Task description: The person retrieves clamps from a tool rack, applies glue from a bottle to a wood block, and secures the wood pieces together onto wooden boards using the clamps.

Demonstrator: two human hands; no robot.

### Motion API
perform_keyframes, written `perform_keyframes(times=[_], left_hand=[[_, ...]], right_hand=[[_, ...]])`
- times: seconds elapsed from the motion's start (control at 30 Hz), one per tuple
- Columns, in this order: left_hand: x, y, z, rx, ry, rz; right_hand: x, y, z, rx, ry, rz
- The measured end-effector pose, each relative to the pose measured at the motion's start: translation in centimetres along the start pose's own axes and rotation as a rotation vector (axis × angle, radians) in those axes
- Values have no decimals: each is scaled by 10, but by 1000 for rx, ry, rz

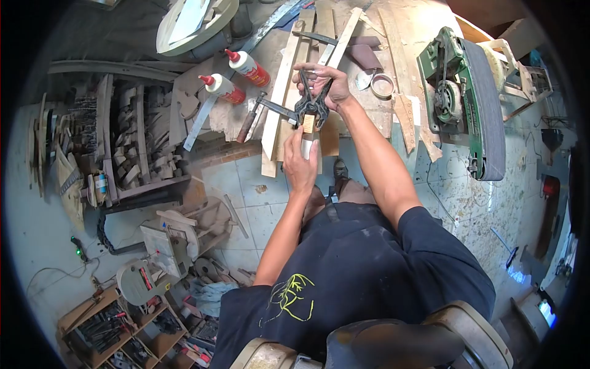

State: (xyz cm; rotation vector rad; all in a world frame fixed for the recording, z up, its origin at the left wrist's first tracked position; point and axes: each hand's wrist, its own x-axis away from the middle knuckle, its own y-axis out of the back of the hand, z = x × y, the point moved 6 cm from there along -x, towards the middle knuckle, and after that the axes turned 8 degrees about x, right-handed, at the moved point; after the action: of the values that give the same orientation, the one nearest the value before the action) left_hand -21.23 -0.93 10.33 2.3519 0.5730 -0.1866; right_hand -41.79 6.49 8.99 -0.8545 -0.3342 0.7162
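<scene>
My right hand (329, 83) is wrapped round the handles of a black spring clamp (312, 106). The clamp's jaws are around a small light wooden piece (309, 124) at the near edge of the workbench. My left hand (300, 165) is just below, its index finger and thumb on either side of the near end of that wood. Long pale wooden strips (284, 92) lie under and beside my hands. A bar clamp (276, 109) reaches in from the left, its far end hidden behind the spring clamp.
Two red-capped glue bottles (251, 69) stand on the left of the bench. A roll of tape (382, 86) and a perforated wooden piece (404, 122) lie to the right. Further right is a green belt sander (442, 80). A rack of wood offcuts (129, 135) stands far left.
</scene>
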Motion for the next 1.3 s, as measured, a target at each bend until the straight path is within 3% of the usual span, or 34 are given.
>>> perform_keyframes(times=[0.33, 1.3], left_hand=[[-3, -7, -2, -141, -169, 8], [-9, -2, 8, -82, -87, 7]], right_hand=[[-5, 10, -7, 0, -26, -104], [-12, 23, -18, -102, -44, -126]])
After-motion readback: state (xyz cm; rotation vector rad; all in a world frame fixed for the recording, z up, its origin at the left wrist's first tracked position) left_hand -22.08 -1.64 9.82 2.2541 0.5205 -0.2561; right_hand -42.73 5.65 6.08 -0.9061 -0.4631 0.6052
